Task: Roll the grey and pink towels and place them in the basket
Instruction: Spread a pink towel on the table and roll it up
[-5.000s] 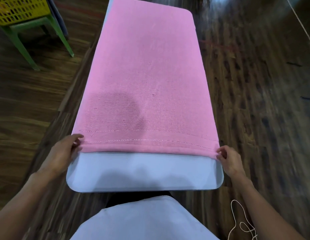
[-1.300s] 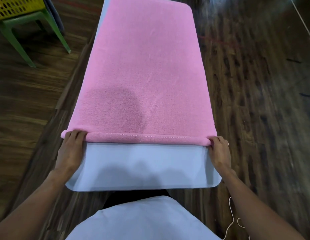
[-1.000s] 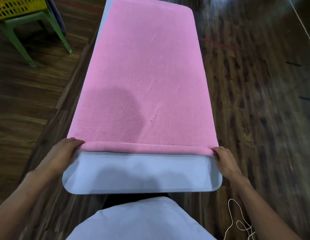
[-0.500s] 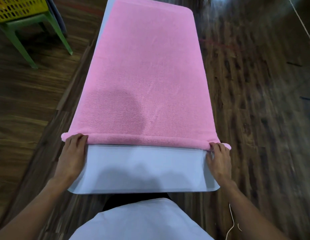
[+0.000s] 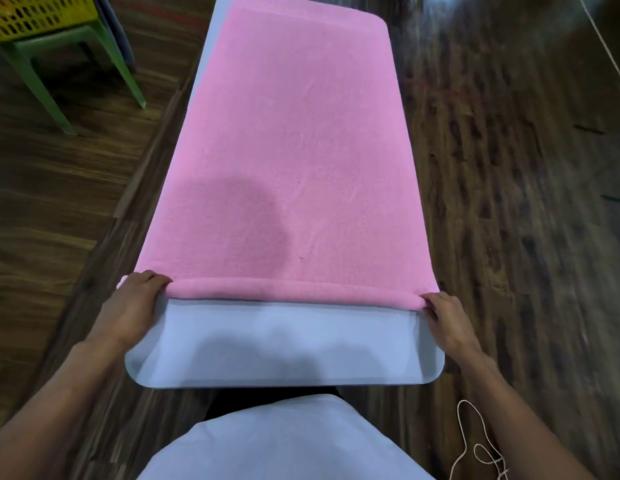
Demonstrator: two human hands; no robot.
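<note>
A pink towel (image 5: 294, 147) lies flat along the white table (image 5: 284, 344), its near end turned over into a thin roll (image 5: 294, 289). My left hand (image 5: 131, 306) holds the roll's left end with fingers curled over it. My right hand (image 5: 447, 317) grips the roll's right end at the table's edge. The yellow basket (image 5: 34, 12) stands at the far left on a green stool. No grey towel can be made out for certain.
The green stool (image 5: 69, 53) stands on the dark wooden floor (image 5: 526, 202) left of the table. A white cord (image 5: 474, 441) lies on the floor at the lower right. My white shirt fills the bottom edge.
Over five seconds the towel's near edge has been turned over into a thin roll. In the last second both hands shifted along with it and still hold its ends.
</note>
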